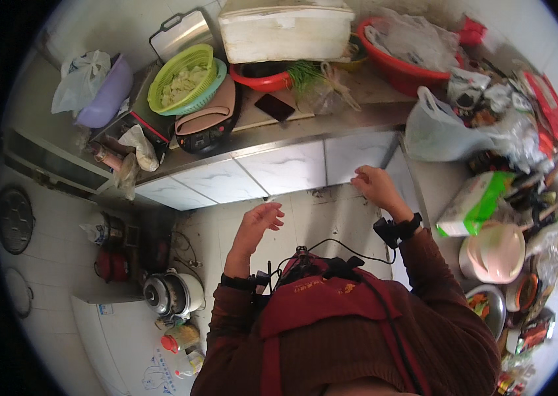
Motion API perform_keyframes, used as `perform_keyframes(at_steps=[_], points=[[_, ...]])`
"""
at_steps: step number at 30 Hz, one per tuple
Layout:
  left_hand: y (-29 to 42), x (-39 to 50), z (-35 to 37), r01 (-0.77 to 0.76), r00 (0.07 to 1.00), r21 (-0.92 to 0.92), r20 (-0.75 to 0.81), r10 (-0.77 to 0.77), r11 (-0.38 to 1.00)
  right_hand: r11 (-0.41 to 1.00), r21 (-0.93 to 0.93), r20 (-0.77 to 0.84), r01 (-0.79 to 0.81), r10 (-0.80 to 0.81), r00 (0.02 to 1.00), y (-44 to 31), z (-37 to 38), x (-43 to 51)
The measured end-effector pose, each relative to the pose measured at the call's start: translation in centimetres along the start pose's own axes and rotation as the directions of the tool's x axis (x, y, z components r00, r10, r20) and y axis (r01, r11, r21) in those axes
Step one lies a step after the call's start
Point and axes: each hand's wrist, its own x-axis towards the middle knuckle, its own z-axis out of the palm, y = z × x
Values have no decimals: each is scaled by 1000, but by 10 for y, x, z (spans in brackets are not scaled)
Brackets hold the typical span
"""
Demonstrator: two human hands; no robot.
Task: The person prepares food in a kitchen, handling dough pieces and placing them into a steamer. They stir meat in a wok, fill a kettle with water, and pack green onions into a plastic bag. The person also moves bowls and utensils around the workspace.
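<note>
My left hand hangs in the air above the tiled floor, its fingers loosely bent and holding nothing. Farther right, my right hand is raised before the marble-patterned cabinet doors, also without anything in it. Both hands are apart from the counter. On that counter, a yellow-green plastic colander with pale cut leaves sits in a turquoise basket, on top of a pink and black electric cooker. A dark smartphone lies beside the cooker.
A white foam box rests above a red basin near green stalks. At right stand a larger red basin, a plastic bag, a pink lidded pot and a steel bowl. A rice cooker stands left.
</note>
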Motion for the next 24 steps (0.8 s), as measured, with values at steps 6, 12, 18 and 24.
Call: perform_keyframes(at_steps=[6, 12, 18, 24], points=[[27, 169, -82, -141, 987, -208, -110, 120, 968, 917, 368, 110, -155, 123, 986, 10, 48, 181], [50, 349, -128, -283, 933, -80, -254, 255, 956, 963, -211, 56, 170, -161, 985, 2, 104, 343], [34, 404, -116, -314, 917, -235, -327, 229, 920, 720, -595, 266, 357, -243, 933, 22, 191, 480], [8, 374, -95, -149, 987, -193, -84, 135, 970, 756, -602, 416, 258, 22, 909, 60, 205, 534]])
